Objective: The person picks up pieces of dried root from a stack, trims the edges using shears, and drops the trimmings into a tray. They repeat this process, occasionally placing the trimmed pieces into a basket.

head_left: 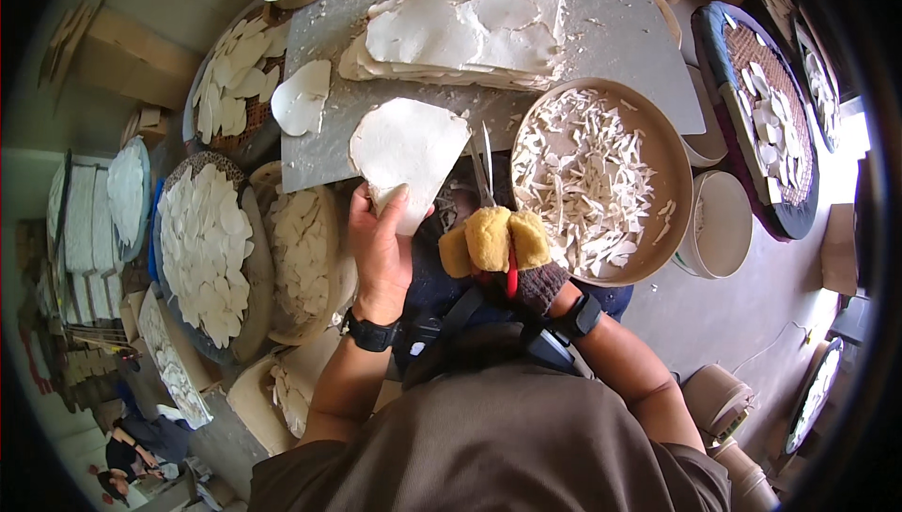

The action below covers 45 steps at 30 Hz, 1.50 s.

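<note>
My left hand (383, 263) is closed on a flat, off-white, fan-shaped slice (409, 150), pinching its narrow lower end with the thumb on top. What the slice is made of I cannot tell. In my right hand (537, 285), which wears a dark knit glove, is a pair of scissors (486, 176). Their blades point up and away, just right of the slice and apart from it; a red handle shows below. Fuzzy yellow padding (489, 240) covers the fingers or grips and hides most of them. Beyond the slice lies a thick stack of similar white sheets (470, 28) on a grey metal table.
A round tan tray (672, 221) full of narrow white trimmings stands right of the scissors. One loose slice (303, 99) lies at the table's left edge. Baskets of white slices (202, 254) crowd the left. Buckets (719, 230) and another basket (775, 136) stand right. A person (122, 456) is far lower left.
</note>
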{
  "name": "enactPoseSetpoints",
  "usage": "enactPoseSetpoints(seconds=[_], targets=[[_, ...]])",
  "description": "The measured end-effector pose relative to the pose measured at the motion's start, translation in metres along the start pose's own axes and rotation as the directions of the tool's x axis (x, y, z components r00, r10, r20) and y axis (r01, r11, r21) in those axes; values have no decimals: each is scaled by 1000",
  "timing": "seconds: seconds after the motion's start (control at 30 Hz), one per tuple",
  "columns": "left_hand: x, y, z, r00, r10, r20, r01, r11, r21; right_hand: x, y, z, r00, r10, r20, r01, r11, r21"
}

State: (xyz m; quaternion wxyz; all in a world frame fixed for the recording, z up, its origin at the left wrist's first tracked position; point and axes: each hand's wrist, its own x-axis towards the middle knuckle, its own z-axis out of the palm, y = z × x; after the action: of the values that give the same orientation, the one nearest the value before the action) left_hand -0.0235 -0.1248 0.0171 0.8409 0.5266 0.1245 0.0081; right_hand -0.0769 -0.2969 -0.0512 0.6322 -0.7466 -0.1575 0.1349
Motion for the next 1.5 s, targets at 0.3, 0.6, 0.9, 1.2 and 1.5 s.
enactPoseSetpoints(seconds=[0.3,0.6,0.9,1.2,1.5], targets=[[-19,-10,-5,1000,1,-23,1,996,90,11,21,5,1000,-6,1,3,756,654],[2,-10,-18,979,185,81,-201,936,289,11,19,-3,987,-140,-85,145,987,64],[11,9,-20,990,12,138,-60,935,350,6,0,-4,998,57,-30,-31,833,552],[20,19,-17,962,-101,253,-2,927,376,0,21,-6,999,0,-33,16,871,492],[23,22,-21,964,-99,246,1,928,372,3,13,-9,975,-219,-45,221,975,31]])
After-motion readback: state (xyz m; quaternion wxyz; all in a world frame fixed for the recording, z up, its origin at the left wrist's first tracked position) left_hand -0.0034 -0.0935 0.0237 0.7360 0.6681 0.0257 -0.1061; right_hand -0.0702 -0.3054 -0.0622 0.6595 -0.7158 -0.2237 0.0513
